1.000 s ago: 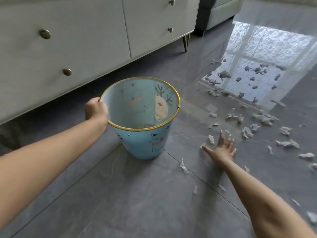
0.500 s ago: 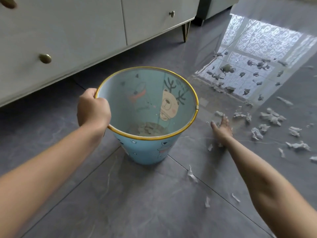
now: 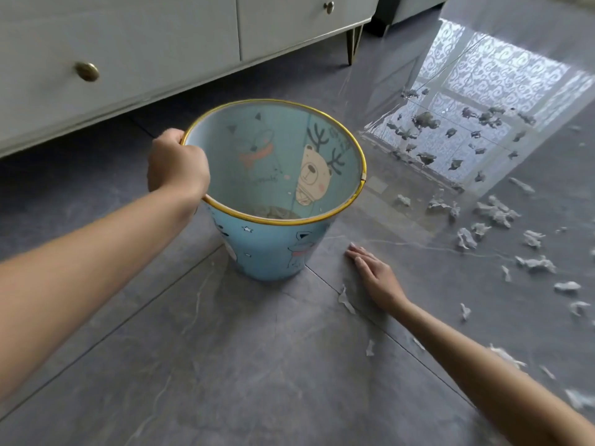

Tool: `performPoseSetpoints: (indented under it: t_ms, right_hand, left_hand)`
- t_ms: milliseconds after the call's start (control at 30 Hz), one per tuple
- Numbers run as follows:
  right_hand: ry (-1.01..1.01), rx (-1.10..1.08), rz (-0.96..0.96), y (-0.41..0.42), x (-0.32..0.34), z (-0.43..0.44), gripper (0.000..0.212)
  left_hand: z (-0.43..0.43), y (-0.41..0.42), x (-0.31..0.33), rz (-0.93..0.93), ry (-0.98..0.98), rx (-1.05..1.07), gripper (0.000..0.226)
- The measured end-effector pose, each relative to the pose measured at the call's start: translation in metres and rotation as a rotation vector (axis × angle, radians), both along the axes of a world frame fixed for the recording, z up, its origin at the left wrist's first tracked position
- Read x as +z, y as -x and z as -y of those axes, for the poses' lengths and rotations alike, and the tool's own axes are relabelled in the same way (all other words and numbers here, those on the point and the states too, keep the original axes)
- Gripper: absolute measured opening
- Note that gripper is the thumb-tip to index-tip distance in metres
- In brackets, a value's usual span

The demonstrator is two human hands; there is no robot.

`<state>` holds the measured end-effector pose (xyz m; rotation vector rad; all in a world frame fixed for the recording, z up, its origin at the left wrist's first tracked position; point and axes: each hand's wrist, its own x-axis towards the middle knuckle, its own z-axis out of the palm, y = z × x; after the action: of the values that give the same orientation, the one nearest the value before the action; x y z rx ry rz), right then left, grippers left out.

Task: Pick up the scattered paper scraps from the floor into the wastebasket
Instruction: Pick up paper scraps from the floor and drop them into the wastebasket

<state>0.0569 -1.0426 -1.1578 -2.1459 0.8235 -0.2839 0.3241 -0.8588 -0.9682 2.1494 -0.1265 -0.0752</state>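
Observation:
A light blue wastebasket (image 3: 264, 252) with a gold rim and cartoon animals stands on the grey tile floor, a few crumpled scraps at its bottom. My left hand (image 3: 175, 165) grips its rim at the left side. My right hand (image 3: 373, 272) lies flat on the floor just right of the basket's base, fingers straight, holding nothing. A torn paper scrap (image 3: 345, 299) lies beside my right wrist. Several white paper scraps (image 3: 495, 214) are scattered over the floor to the right.
A pale cabinet (image 3: 161, 43) with brass knobs runs along the back left, on thin legs. A bright window reflection (image 3: 483, 101) covers the floor at the back right, with more scraps (image 3: 426, 119) lying in it. Small scraps (image 3: 370, 347) lie near my right forearm.
My right hand has slid back from the scraps toward the basket's base, flat on the floor. The left hand keeps its grip on the rim. The view has moved closer.

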Motion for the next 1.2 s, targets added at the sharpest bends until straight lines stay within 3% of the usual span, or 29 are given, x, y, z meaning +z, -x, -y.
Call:
performPoseSetpoints:
  t_ms: [233, 300, 433, 500, 633, 700, 833, 1033, 1200]
  right_hand:
    - [-0.100, 0.080, 0.068, 0.043, 0.015, -0.060, 0.026]
    - [-0.023, -0.012, 0.121, 0.047, 0.026, -0.060, 0.029]
    - [0.222, -0.260, 0.092, 0.066, 0.028, -0.057, 0.057]
    - [0.271, -0.240, -0.040, 0.085, 0.019, -0.061, 0.071]
    - [0.389, 0.057, -0.380, 0.116, -0.005, -0.077, 0.112]
    - [0.417, 0.073, -0.432, 0.112, -0.007, -0.079, 0.116]
    - [0.470, 0.094, -0.473, 0.081, -0.001, -0.072, 0.112]
    - [0.837, 0.360, -0.392, 0.017, 0.008, -0.058, 0.092]
    - [0.869, 0.373, -0.311, -0.009, 0.010, -0.057, 0.048]
  left_hand:
    - [-0.003, 0.006, 0.005, -0.014, -0.011, -0.033, 0.033]
    - [-0.004, 0.005, 0.005, -0.015, -0.011, -0.036, 0.035]
    - [-0.004, 0.006, 0.011, -0.021, 0.002, -0.061, 0.037]
    - [-0.007, 0.007, 0.012, -0.022, 0.000, -0.067, 0.037]
    - [-0.008, 0.006, 0.011, -0.028, -0.005, -0.082, 0.039]
    - [-0.007, 0.004, 0.010, -0.030, -0.004, -0.089, 0.039]
    - [-0.006, 0.003, 0.008, -0.026, 0.009, -0.098, 0.040]
    - [-0.005, -0.001, 0.005, -0.032, 0.024, -0.108, 0.041]
    - [-0.002, -0.004, 0.003, -0.020, 0.037, -0.121, 0.038]
